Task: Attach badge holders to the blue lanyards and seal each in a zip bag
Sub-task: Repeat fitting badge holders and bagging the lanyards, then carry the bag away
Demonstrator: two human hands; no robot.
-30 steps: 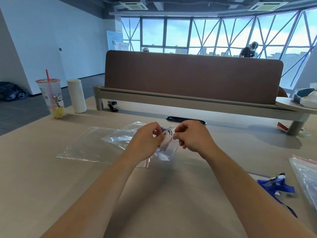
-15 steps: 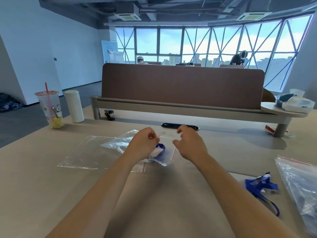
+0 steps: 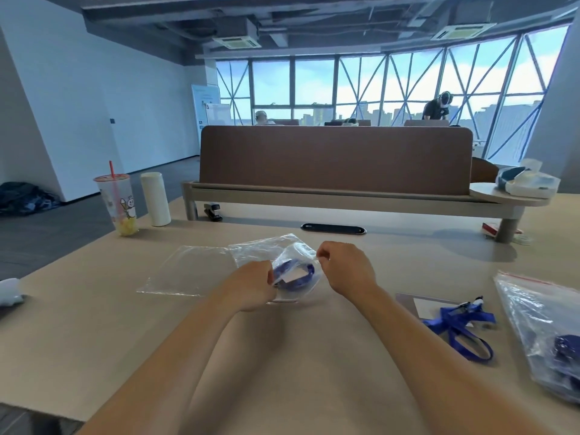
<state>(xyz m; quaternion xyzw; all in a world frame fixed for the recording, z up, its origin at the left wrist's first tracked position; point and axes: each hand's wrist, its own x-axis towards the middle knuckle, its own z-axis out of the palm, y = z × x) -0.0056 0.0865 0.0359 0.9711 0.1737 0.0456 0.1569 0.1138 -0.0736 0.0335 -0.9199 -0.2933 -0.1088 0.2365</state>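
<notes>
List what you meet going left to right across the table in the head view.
Drink cup → white cylinder → stapler → left hand → held zip bag with a lanyard inside → right hand → loose blue lanyard → filled zip bag.

Both forearms reach from the bottom edge to mid-frame; the left hand (image 3: 254, 285) and right hand (image 3: 345, 266), fingers curled, each pinch the zip bag (image 3: 298, 255).

Beige table (image 3: 94, 309); brown divider panel (image 3: 335, 158) at 12 o'clock; lattice windows (image 3: 361, 86) behind, daylit; white wall (image 3: 78, 89) at 10 o'clock; dark floor (image 3: 47, 233) at 9 o'clock.
</notes>
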